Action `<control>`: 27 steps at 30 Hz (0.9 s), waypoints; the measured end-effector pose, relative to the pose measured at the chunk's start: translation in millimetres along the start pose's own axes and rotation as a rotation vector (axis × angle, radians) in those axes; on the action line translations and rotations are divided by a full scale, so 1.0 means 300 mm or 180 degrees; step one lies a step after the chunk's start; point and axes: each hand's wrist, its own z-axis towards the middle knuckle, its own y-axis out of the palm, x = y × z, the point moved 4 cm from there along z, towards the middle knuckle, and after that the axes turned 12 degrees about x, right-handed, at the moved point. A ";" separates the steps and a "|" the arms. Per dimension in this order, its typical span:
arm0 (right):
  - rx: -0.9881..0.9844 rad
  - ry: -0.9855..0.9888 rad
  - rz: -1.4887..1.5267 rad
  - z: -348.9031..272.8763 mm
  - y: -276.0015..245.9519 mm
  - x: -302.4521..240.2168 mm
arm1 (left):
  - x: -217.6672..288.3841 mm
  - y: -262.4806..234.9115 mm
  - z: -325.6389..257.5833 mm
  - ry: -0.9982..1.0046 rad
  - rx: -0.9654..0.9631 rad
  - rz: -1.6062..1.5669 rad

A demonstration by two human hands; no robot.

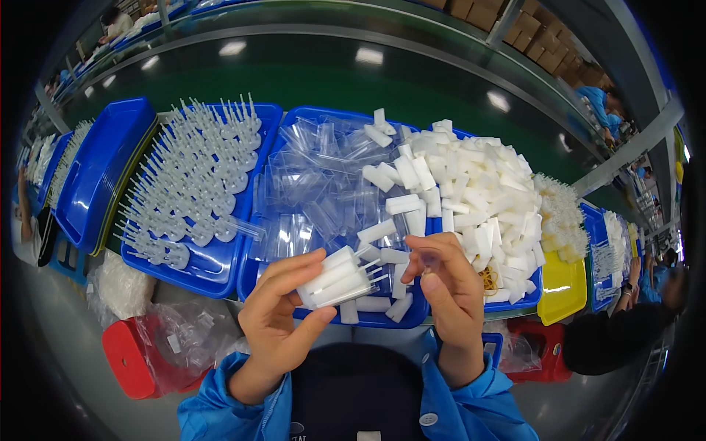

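Head view: held a bundle of white blocks (pixel 334 278) in the left hand (pixel 273 317), fingers along its upper left side and thumb below. Saw thin white prongs (pixel 376 279) jutting from the bundle's right end toward the right hand (pixel 451 290). Held that hand narrow, thumb and index finger curled close together, just beside the prongs and apart from the blocks. Could not tell of any small thing pinched between those 2 fingertips. Had the bundle above the near part of a middle blue tray (pixel 419 309), filled with clear sleeves (pixel 316 176) and, toward its right, loose white pieces (pixel 376 231). Noted more white pieces heaped in the tray just beyond the right hand, near some yellowish bands (pixel 488 279). Found pale spiked parts (pixel 195 173) standing in rows in the left blue tray (pixel 202 266), beside stacked blue trays (pixel 104 180). Spotted a yellow tray (pixel 565 295) of pale bristly parts (pixel 562 220) farther right, a green surface (pixel 309 77) beyond the trays, and 2 red stools (pixel 126 360) below, 1 on each side.
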 end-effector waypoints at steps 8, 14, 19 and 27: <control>0.0206 -0.0409 -0.0461 -0.010 -0.044 -0.006 | 0.008 0.013 -0.006 0.0005 0.0018 -0.0026; 0.0533 -0.0305 -0.0018 0.011 -0.019 -0.016 | 0.008 0.023 -0.007 0.0052 -0.0084 0.0046; 0.0371 -0.0093 0.0041 0.009 0.010 -0.014 | 0.003 0.022 -0.005 0.0008 -0.0138 0.0133; 0.0203 -0.0261 -0.0172 -0.001 0.004 -0.019 | -0.007 0.027 -0.002 -0.0011 -0.0170 0.0172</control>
